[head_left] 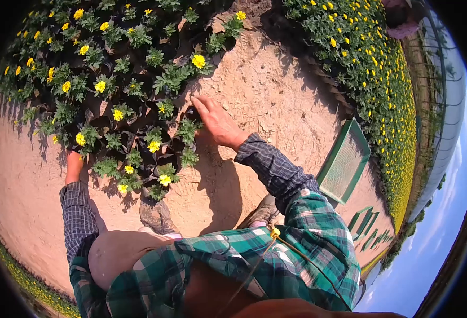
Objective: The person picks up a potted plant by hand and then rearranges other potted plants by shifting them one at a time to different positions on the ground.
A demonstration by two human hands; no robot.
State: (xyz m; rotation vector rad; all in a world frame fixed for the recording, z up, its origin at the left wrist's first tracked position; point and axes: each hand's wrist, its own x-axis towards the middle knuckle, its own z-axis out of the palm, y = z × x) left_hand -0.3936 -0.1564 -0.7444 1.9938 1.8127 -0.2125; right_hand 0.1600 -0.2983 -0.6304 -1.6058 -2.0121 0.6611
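Potted plants with yellow flowers (pixel 118 114) stand close together in dark pots on the dirt ground. My right hand (pixel 218 123) is at the right edge of this group, its fingers against a dark pot (pixel 192 112). The thumb side shows, while the fingertips are partly hidden by the pot. At the left edge of the group, my left hand (pixel 74 163) reaches in below a yellow flower (pixel 80 139). Leaves and pots hide its fingers.
A green mesh tray (pixel 346 161) lies on the ground at the right, with several more green trays (pixel 368 225) beyond. A dense flower bed (pixel 371 79) runs along the right. Part of a person (pixel 401 18) shows at the top right. My shoes (pixel 159 216) are below the plants.
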